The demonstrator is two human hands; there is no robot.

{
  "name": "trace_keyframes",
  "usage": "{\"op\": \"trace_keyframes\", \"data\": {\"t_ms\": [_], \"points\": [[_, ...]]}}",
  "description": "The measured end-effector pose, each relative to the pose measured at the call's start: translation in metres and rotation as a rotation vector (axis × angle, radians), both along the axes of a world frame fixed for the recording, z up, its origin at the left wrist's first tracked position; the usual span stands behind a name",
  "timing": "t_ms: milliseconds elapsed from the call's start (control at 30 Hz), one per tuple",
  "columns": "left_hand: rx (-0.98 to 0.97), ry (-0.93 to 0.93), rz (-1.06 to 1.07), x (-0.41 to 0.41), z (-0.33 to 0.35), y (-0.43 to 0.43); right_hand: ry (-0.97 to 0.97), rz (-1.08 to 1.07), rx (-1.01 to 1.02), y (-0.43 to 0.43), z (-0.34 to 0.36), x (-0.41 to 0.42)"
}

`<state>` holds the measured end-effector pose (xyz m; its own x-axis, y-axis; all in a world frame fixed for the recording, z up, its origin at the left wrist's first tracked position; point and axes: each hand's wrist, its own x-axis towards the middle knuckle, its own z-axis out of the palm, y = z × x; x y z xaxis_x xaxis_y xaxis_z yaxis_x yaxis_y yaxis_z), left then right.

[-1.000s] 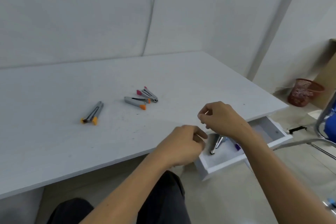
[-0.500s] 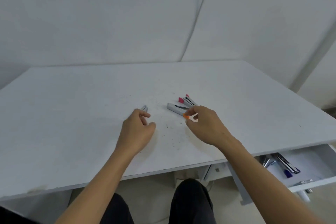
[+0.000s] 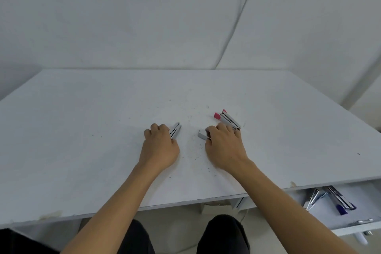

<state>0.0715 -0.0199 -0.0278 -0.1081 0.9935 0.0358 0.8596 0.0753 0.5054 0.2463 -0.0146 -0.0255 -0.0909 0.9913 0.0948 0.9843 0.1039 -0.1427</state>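
Three small metal clip tools lie on the white table [image 3: 82,140]. My left hand [image 3: 159,146] curls its fingers over one of them, the left tool [image 3: 175,131], whose metal end sticks out past my knuckles. My right hand [image 3: 223,147] curls over the middle tool [image 3: 203,135]; only its grey end shows at my fingertips. The third tool, with pink tips [image 3: 226,118], lies just beyond my right hand, touching or nearly touching my fingers.
An open white drawer [image 3: 350,227] hangs under the table's right front edge, holding several more metal tools [image 3: 338,200], one with a purple tip. My knees are under the table's front edge. Small dark specks dot the tabletop between my hands.
Both hands moved from the drawer up onto the table, then closed down over the left and middle tools. The orange tips seen earlier are now hidden under my hands.
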Motion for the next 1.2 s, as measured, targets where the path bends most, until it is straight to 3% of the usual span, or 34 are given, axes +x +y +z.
{"op": "trace_keyframes", "data": {"t_ms": [67, 133, 300, 367, 433, 600, 733, 833, 933, 1067, 1200], "points": [[-0.082, -0.093, -0.032, 0.003, 0.006, 0.000, 0.060, -0.004, -0.042, -0.004, 0.006, 0.005], [-0.144, -0.234, -0.057, 0.007, 0.012, -0.001, 0.246, -0.027, -0.144, -0.009, 0.014, 0.011], [-0.349, -0.872, 0.008, 0.045, 0.033, -0.017, 1.056, -0.189, -0.294, -0.035, 0.042, 0.040], [-0.395, -1.024, -0.004, 0.067, 0.041, -0.026, 1.337, -0.270, -0.353, -0.047, 0.052, 0.058], [-0.419, -1.035, -0.073, 0.088, 0.048, -0.037, 1.453, -0.318, -0.368, -0.059, 0.057, 0.078], [-0.434, -0.848, -0.346, 0.138, 0.052, -0.067, 1.626, -0.375, -0.275, -0.088, 0.059, 0.141], [-0.382, -0.663, -0.539, 0.194, 0.047, -0.088, 1.624, -0.455, -0.184, -0.118, 0.058, 0.197], [-0.341, -0.481, -0.691, 0.231, 0.037, -0.097, 1.484, -0.569, -0.105, -0.136, 0.061, 0.228], [-0.403, -0.471, -0.712, 0.261, 0.025, -0.111, 1.188, -0.645, -0.090, -0.149, 0.052, 0.263], [-0.345, -0.358, -0.774, 0.292, 0.001, -0.130, 0.757, -0.675, -0.139, -0.164, 0.032, 0.306], [-0.217, -0.109, -0.751, 0.306, -0.036, -0.125, 0.358, -0.669, -0.161, -0.158, 0.010, 0.330]]}}
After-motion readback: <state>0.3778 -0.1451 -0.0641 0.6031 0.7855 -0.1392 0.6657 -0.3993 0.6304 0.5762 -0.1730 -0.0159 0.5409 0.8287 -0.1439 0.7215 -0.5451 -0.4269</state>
